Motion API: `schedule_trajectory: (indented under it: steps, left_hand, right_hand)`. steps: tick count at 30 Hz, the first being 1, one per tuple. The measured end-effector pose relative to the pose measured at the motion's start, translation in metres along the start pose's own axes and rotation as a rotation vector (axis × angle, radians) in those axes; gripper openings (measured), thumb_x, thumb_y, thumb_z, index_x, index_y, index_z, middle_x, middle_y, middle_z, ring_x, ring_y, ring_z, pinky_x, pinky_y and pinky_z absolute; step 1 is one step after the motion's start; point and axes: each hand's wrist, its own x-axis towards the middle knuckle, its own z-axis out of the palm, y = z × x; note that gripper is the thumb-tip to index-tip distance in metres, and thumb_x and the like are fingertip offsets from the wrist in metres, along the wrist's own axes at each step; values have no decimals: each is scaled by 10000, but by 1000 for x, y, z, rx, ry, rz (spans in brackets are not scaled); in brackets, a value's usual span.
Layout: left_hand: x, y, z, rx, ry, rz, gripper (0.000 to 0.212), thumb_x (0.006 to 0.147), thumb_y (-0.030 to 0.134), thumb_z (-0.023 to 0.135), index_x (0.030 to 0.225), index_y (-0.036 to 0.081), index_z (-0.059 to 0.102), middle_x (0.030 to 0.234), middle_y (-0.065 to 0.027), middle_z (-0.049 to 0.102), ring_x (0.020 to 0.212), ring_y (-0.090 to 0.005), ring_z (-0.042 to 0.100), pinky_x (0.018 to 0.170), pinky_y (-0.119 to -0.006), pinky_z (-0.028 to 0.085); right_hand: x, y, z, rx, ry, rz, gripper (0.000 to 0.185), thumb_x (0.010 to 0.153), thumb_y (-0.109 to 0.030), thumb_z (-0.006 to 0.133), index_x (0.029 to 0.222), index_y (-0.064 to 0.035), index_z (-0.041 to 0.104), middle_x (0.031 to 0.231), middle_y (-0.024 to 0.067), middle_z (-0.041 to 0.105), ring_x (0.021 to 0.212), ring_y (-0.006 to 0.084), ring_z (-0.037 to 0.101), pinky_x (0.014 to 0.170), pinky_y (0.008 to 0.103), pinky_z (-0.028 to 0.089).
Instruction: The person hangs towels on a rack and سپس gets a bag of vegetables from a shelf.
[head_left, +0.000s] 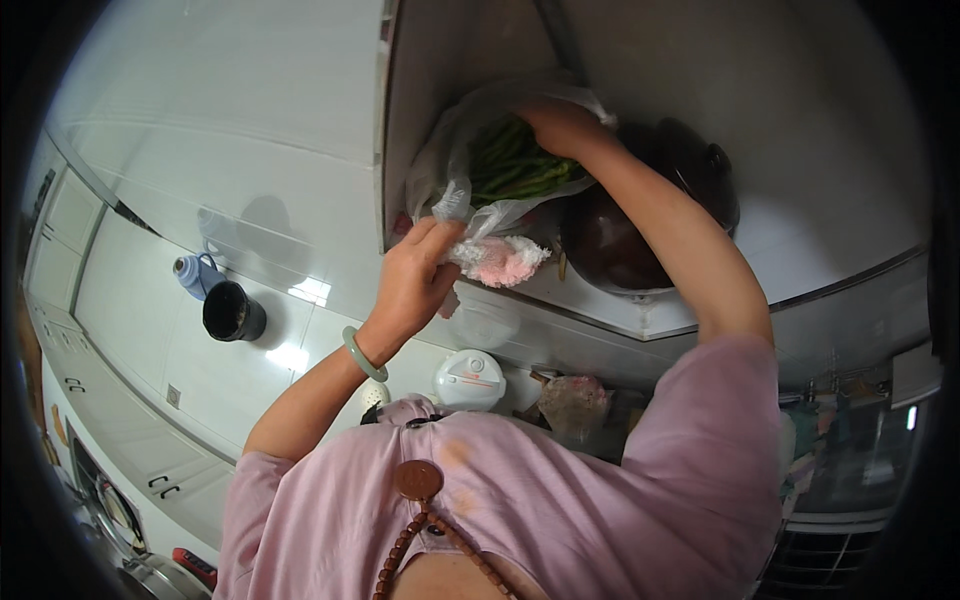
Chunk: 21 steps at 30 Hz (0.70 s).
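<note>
A clear plastic bag (427, 176) holding long green vegetable stalks (499, 161) sits in the corner of a ledge. My left hand (420, 266) grips the front edge of the bag together with a pink and white fluffy cloth (506, 261), which hangs out past the fingers. My right hand (559, 127) reaches over the far side of the bag's mouth, its fingers hidden behind the stalks and plastic. Whether those fingers hold anything cannot be told. Under my right forearm stands a dark brown glazed pot (611, 244).
A second dark, lidded vessel (694, 169) is behind the pot. Below on the tiled floor are a white-lidded container (470, 380), a bag of something (574, 401), a black bin (234, 311) and a blue thermos flask (196, 275). White cabinets (150, 427) line the left side.
</note>
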Motion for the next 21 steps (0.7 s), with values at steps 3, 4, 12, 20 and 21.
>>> schedule_trajectory:
  steps: [3,4,12,20,21]
  left_hand:
    - [6,6,-5,0,34,-6,427,688,-53,607,1100,57,586,1053,-159,604,840,-371,610,702,-402,496]
    - [7,6,-5,6,24,-35,420,688,-63,603,1094,41,585,1084,-167,606,855,-369,617,714,-387,501]
    - [38,15,-11,44,161,64,395,695,-64,558,1081,17,579,1037,-175,610,858,-373,612,735,-372,498]
    - [47,20,-8,87,204,77,396,685,-54,565,1075,13,586,1012,-179,617,879,-377,613,760,-375,500]
    - [51,21,-7,126,222,118,397,683,-51,570,1075,13,591,1015,-182,620,893,-377,616,770,-375,501]
  right_hand:
    - [25,7,0,-57,-89,26,337,837,-20,490,1141,-46,634,1119,198,633,1050,352,601,872,448,484]
    - [30,12,-6,-201,-37,22,276,822,-44,518,1061,-46,658,1054,189,652,994,350,621,833,460,493]
    - [35,30,-42,-427,342,72,107,775,-104,583,836,-60,660,876,141,679,827,332,652,699,451,509]
    - [-34,33,-77,-119,688,-508,235,856,-252,627,943,-35,646,967,171,660,882,380,625,778,417,502]
    - [-39,40,-81,-123,690,-499,235,856,-252,627,943,-35,646,967,171,660,882,380,625,778,417,502]
